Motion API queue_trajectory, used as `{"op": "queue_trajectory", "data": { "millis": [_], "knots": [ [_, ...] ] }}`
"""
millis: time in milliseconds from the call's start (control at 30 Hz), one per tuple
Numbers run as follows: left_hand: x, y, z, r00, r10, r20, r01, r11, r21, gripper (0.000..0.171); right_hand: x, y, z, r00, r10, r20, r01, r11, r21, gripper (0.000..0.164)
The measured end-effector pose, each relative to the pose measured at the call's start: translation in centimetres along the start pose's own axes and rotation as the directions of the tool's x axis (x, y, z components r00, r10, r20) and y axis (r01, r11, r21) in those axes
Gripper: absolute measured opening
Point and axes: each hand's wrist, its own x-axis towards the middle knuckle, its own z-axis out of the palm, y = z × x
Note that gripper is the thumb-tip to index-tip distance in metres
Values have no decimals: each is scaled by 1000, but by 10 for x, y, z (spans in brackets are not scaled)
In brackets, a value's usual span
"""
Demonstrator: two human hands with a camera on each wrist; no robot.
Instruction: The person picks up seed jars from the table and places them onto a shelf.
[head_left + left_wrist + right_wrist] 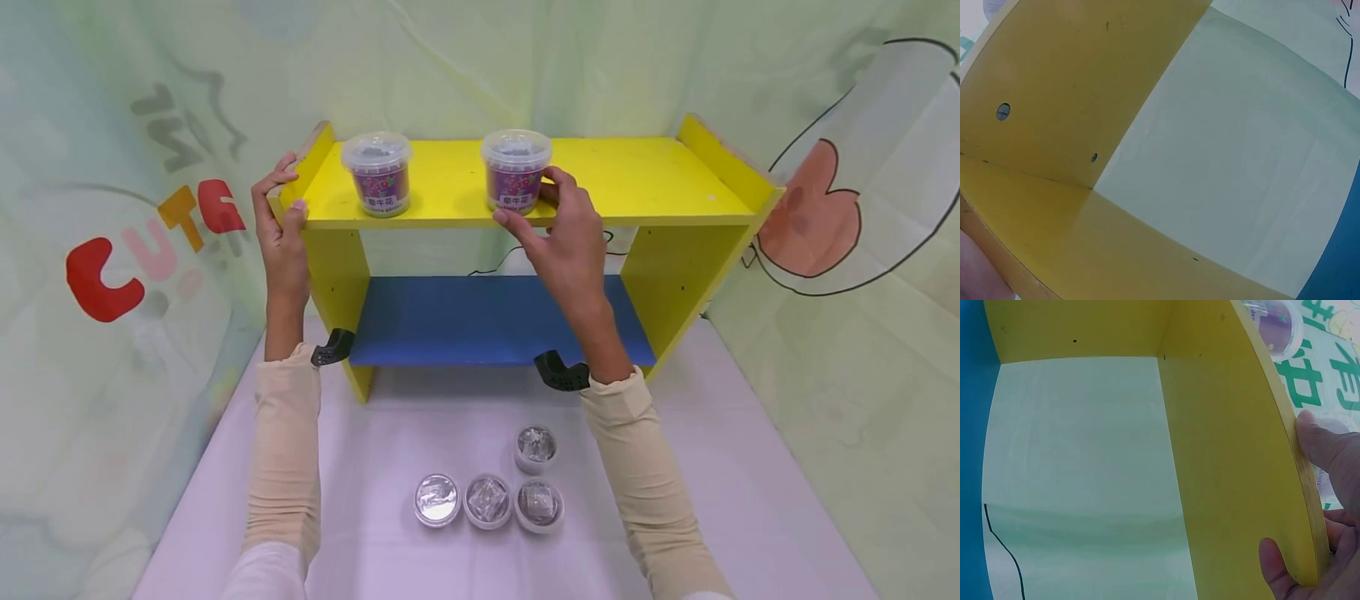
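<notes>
A two-tier shelf with a yellow top board [442, 179] stands ahead. On this board, my right hand [573, 242] holds a clear-lidded plastic cup [513, 179] with a purple flower label, thumb low at its front and fingers round its right side. In the right wrist view the right thumb [1329, 447] lies by the board's front edge, a finger dips below it, and the cup is mostly hidden. My left hand [282, 233] grips the shelf's raised left end [313, 162]. A matching cup [378, 175] stands between the hands, nearer the left one.
Below the top is a blue lower board [480, 317] between yellow side panels [690, 267]. Several round lidded tubs [487, 502] with silvery packets stand on the pale tabletop [375, 458] in front. A printed curtain [450, 67] hangs behind and at both sides.
</notes>
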Motion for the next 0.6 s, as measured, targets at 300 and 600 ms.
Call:
{"op": "queue_trajectory", "data": {
  "millis": [300, 600],
  "knots": [
    [0, -2, -2, 1000, 15, 11, -15, 1000, -17, 26, -2, 0, 1, 1000, 8, -7, -8, 999, -42, 70],
    [-1, -1, -2, 1000, 4, 9, -3, 1000, -12, 26, -8, 6, 1, 999, -10, -32, 8, 997, -82, 69]
  ]
}}
